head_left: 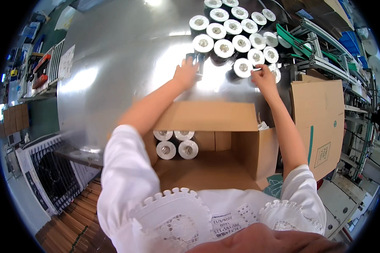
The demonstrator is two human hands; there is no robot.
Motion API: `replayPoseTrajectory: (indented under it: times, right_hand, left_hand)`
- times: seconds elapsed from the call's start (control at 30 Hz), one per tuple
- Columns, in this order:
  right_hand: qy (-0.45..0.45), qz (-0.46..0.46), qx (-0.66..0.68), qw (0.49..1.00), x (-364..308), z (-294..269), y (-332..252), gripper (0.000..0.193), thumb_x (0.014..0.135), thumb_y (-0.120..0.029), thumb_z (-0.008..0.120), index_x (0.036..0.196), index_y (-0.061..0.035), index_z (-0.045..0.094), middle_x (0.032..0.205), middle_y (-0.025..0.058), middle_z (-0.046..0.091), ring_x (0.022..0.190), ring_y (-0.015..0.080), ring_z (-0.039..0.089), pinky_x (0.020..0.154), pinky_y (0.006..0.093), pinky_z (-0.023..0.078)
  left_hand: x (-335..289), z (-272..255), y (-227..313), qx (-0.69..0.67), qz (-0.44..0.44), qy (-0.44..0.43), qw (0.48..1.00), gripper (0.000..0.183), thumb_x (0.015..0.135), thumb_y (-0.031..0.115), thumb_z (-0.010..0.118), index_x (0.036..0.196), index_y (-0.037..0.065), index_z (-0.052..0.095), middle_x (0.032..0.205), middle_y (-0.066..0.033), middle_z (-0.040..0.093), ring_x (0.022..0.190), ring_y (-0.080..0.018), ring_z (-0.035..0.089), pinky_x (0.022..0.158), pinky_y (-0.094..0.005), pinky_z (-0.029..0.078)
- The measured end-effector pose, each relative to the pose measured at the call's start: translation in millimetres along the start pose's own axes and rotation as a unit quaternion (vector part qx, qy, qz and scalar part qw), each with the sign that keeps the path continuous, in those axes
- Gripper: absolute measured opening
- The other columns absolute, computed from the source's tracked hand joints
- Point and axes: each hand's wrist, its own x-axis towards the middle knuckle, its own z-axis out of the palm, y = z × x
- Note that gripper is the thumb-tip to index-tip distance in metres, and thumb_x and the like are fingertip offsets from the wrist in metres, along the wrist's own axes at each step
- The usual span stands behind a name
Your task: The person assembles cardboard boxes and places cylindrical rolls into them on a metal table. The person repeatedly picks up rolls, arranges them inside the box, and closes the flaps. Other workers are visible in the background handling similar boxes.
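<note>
Several dark rolls with round white ends [224, 48] stand grouped on the shiny metal table. My left hand [185, 75] is over the table just left of the group, fingers stretched forward beside a dark, blurred shape [194, 58]. It holds nothing that I can see. At the near side of the group, my right hand [264, 79] has its fingers bent together against the rim of the nearest roll [242, 68]; whether they grip it is unclear. Closer to me, an open cardboard box [245, 154] has several of the same rolls [188, 149] in its left part.
The metal table [109, 55] reaches far and left. A larger carton [321, 122] stands right of the box, by a metal frame with a green strip [291, 40]. Flat cardboard [71, 223] is stacked low at left, near a black grille [50, 170].
</note>
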Motion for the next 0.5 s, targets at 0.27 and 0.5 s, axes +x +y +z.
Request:
replayPoseTrajectory:
  times: [0.27,0.5]
  right_hand:
    - [-0.110,0.141,-0.292,0.939,67.6,18.3,54.0,0.104,0.076,-0.049,0.067,0.145,0.0043,0.010,0.109,0.0291,0.061,0.100,0.0395,0.062,0.086,0.0431,0.050]
    - [-0.009,0.062,-0.239,0.969,109.6,47.3,103.5,0.103,0.067,-0.040,0.075,0.140,0.0089,0.020,0.103,0.0293,0.063,0.099,0.0400,0.062,0.086,0.0410,0.048]
  left_hand:
    - [75.9,81.8,-0.1,0.124,0.019,0.042,0.991,0.075,0.070,0.022,0.074,0.133,0.001,0.039,0.136,-0.0227,0.041,0.117,-0.0437,0.049,0.086,-0.0460,0.051]
    - [91.5,25.3,-40.1,-0.064,-0.045,0.006,0.997,0.039,0.071,0.031,0.070,0.099,0.004,0.066,0.110,-0.0177,0.061,0.107,-0.0318,0.056,0.088,-0.0437,0.047]
